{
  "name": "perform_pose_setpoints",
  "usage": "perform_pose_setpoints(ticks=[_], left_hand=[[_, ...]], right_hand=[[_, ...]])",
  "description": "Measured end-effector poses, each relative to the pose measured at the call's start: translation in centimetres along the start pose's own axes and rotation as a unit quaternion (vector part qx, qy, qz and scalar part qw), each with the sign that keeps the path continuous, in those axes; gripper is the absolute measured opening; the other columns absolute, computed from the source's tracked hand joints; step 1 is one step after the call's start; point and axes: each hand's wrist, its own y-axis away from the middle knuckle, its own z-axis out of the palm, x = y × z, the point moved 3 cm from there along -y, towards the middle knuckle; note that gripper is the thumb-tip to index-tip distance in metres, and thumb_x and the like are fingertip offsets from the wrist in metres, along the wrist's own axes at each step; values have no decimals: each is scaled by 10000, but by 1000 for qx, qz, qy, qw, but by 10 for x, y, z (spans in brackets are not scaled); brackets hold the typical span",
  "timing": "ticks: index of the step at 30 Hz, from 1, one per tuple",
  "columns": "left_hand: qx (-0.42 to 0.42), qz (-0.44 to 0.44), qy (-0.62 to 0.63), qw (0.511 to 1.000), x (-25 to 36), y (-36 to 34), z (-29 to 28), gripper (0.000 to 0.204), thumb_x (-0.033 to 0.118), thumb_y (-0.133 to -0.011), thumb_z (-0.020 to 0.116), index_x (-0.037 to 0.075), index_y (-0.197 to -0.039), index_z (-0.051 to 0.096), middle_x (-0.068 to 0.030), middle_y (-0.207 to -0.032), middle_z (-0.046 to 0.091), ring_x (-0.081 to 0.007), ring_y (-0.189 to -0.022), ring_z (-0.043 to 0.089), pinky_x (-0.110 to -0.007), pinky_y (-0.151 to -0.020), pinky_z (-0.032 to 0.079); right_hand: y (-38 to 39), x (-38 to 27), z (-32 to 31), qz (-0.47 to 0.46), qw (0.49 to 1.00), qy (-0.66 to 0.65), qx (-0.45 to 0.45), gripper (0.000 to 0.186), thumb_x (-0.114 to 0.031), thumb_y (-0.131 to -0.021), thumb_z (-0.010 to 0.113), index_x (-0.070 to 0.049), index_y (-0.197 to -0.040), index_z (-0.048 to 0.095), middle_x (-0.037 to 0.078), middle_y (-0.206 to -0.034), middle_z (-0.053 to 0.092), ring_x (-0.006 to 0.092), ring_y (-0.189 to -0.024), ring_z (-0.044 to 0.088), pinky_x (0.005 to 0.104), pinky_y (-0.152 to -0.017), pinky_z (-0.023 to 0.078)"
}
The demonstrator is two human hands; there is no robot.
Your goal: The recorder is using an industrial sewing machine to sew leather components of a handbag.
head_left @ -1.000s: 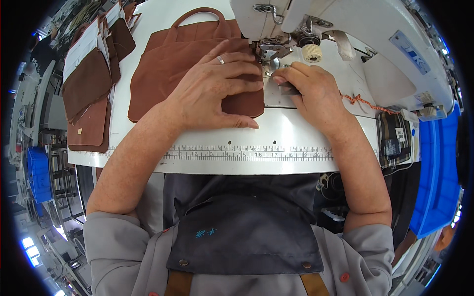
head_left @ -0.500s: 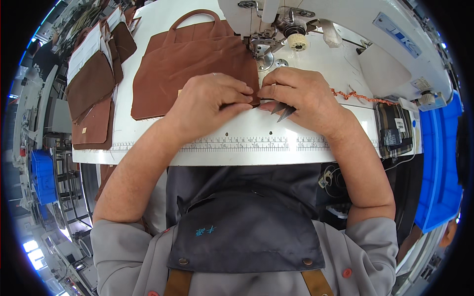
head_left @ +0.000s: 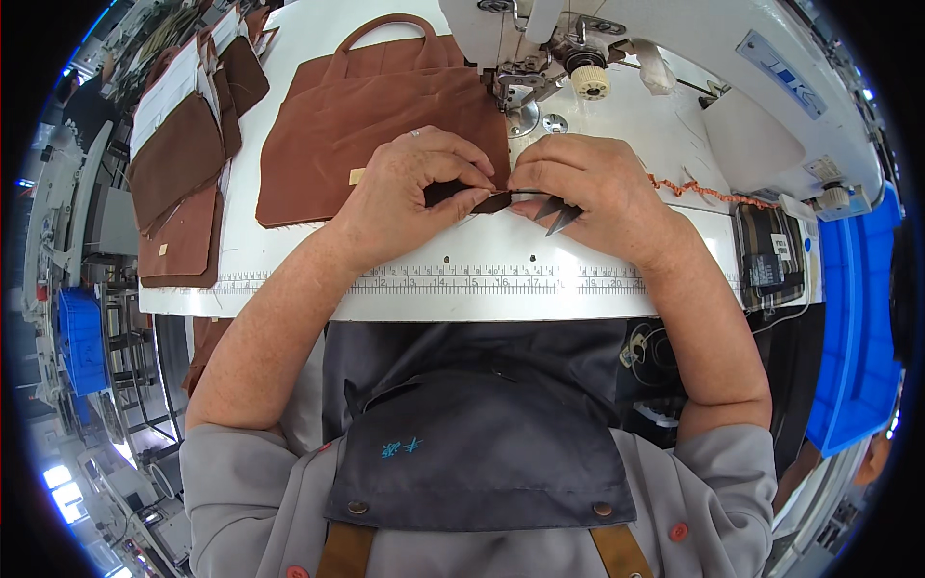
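A brown handbag panel [head_left: 385, 120] with a looped handle lies flat on the white table, its right edge beside the sewing machine's needle area. My left hand [head_left: 409, 193] is closed, pinching the panel's near right corner between thumb and fingers. The edge is lifted there, and its dark underside shows. Close on the right, my right hand [head_left: 597, 188] has its fingertips pressed together at the same corner. It also holds thread snips [head_left: 559, 216], whose dark pointed blades stick out below the palm. Whatever lies between the right fingertips is too small to make out.
The sewing machine [head_left: 761, 77] stands at the back right. Brown leather pieces [head_left: 178, 173] are piled at the left. A printed ruler [head_left: 496, 279] runs along the table's front. An orange coiled cord [head_left: 708, 190] and a dark striped pouch [head_left: 768, 252] lie right; a blue bin [head_left: 853, 328] stands beyond.
The panel's near right corner has been lifted and turned up, showing its dark underside. My left hand has shifted slightly, uncovering more of the small tan label. The snips stay in my right hand.
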Motion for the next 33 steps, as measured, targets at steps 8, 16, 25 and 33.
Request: perform_pose_setpoints(ticks=[8,16,25,33], left_hand=[[11,126,-115,985,9,3,0,160,12,-780,799,60,-932,779,-29,-1041,735,-228,-987,692,-364,-848,545],[-60,187,-252,948,23,1,3,101,62,-767,807,67,-859,766,-30,-978,758,-220,-893,710,-371,-812,547],[21,66,-114,991,12,2,2,123,89,-764,795,66,-876,749,-9,-964,755,-220,-891,705,-389,-848,534],[-117,107,-122,980,5,9,-13,405,-52,-820,654,73,-1195,739,-83,-1297,720,-278,-1309,625,-512,-1176,430]], right_hand=[[4,-3,3,-3,997,-24,-67,273,-102,-683,816,-119,-927,695,11,-881,635,238,-782,679,378,-619,543],[3,0,1,37,994,-91,-55,262,-86,-715,810,-115,-952,702,10,-934,664,254,-809,688,371,-639,550],[-4,-7,7,-47,997,65,14,187,-114,-752,771,-110,-922,694,14,-916,686,212,-812,696,353,-626,558],[-2,-4,12,-37,998,50,25,95,-105,-748,757,-113,-826,703,1,-806,711,201,-746,699,337,-620,567]])
